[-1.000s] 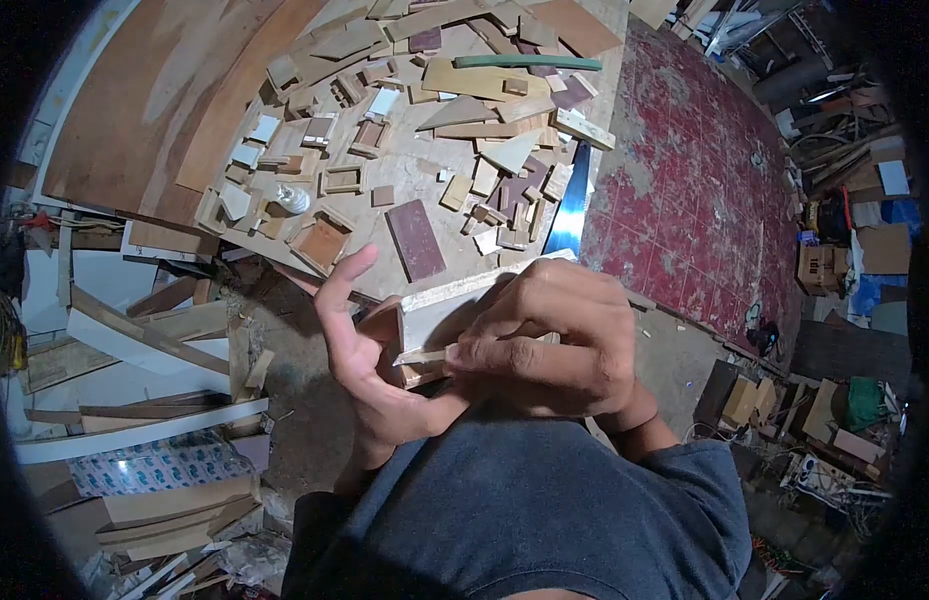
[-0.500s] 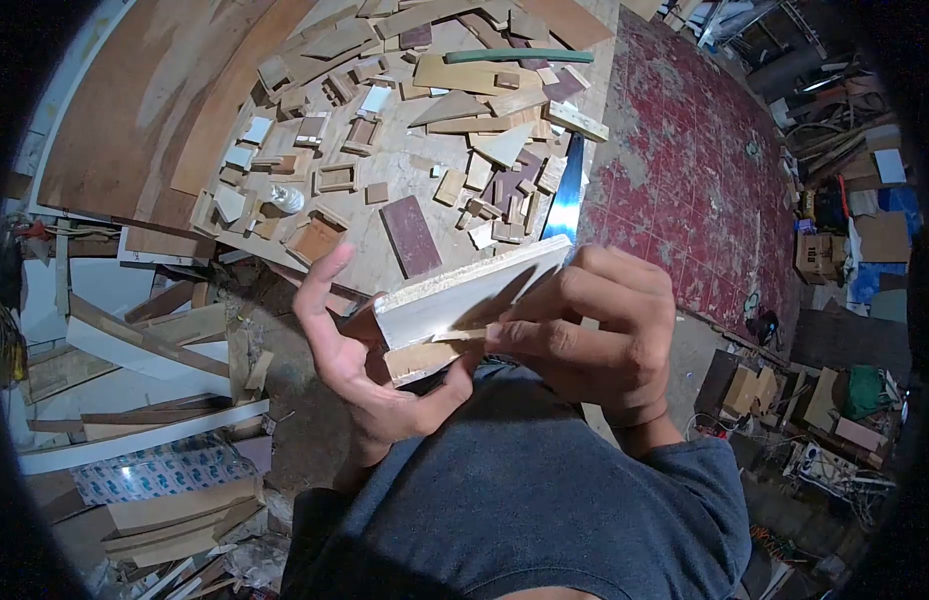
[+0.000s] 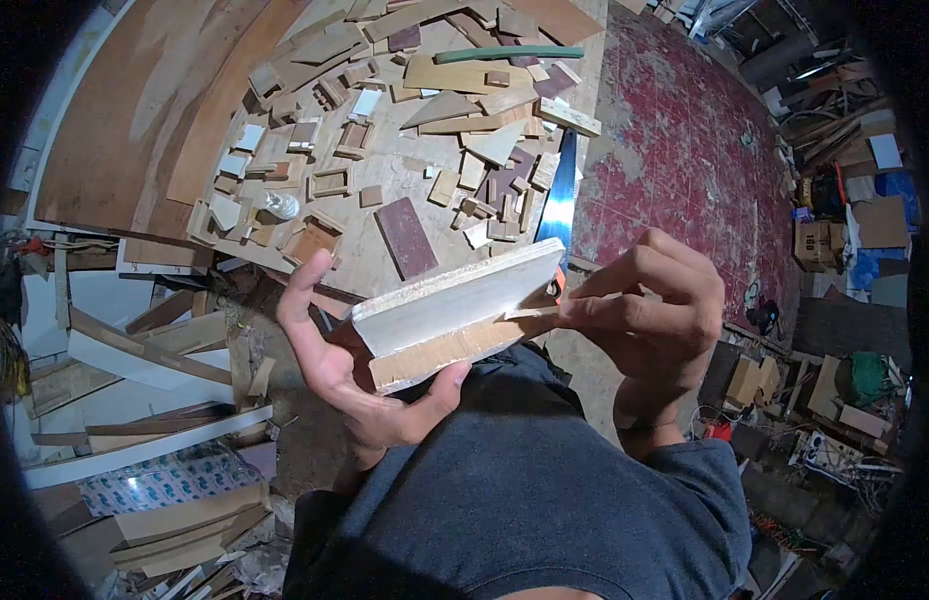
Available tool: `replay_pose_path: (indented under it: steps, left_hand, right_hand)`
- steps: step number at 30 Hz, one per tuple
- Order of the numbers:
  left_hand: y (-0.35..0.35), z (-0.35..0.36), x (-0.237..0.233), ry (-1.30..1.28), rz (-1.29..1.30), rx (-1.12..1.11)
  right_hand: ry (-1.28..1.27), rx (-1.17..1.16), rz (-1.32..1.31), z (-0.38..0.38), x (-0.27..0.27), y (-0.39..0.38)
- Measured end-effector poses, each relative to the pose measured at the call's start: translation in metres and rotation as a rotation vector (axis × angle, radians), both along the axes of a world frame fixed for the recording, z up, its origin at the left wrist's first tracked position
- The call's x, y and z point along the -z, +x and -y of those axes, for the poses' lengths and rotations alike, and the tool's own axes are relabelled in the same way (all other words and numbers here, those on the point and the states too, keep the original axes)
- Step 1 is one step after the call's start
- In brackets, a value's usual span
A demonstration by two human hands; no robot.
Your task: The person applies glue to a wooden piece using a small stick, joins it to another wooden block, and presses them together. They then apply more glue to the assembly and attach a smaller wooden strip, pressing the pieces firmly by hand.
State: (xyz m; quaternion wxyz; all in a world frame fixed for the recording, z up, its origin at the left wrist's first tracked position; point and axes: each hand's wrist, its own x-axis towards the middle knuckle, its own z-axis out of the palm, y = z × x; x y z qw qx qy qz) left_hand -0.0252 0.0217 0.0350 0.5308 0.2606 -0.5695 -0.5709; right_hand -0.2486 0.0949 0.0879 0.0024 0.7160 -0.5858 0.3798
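Observation:
My left hand (image 3: pixel 356 390) cradles an L-shaped wooden piece (image 3: pixel 454 300) from below, its thumb on the near edge and fingers behind. The piece has a pale upright board with a rough top edge, joined to a light-brown strip. My right hand (image 3: pixel 669 315) pinches a thin wood sliver (image 3: pixel 530 314) between thumb and fingers. The sliver's tip points into the inner corner near the piece's right end; whether it touches is hard to tell. Just beyond the piece, a handsaw (image 3: pixel 558 205) lies along the table's edge, part of its orange handle showing.
On the worktable (image 3: pixel 384 215) lie several wood offcuts, small box-like wooden pieces, a maroon block (image 3: pixel 406 238), a white bottle (image 3: pixel 281 204) and a green strip (image 3: pixel 509 53). Scrap boards (image 3: pixel 144 350) fill the left floor. Boxes and cables (image 3: pixel 834 460) clutter the right.
My right hand has slid rightward along the piece with the sliver, uncovering more of the inner corner. My left hand and the piece have shifted slightly left.

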Motion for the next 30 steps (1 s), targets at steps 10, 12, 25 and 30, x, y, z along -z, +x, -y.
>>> replay_pose_path:
  steps: [10,12,25,30]
  left_hand:
    - [-0.023,-0.013,-0.042,0.341,0.193,0.005]
    - [-0.02,-0.009,-0.036,0.337,0.142,0.047]
    - [-0.01,0.004,-0.012,0.183,0.074,0.116]
    - [-0.014,0.006,-0.012,0.175,0.094,0.089]
  right_hand:
    - [-0.137,-0.269,-0.077,0.026,0.007,0.018]
    - [-0.126,-0.349,-0.012,0.031,0.012,0.022]
    - [0.025,-0.28,0.01,0.022,0.012,0.01]
    - [0.061,-0.184,-0.007,0.014,0.009,-0.007]
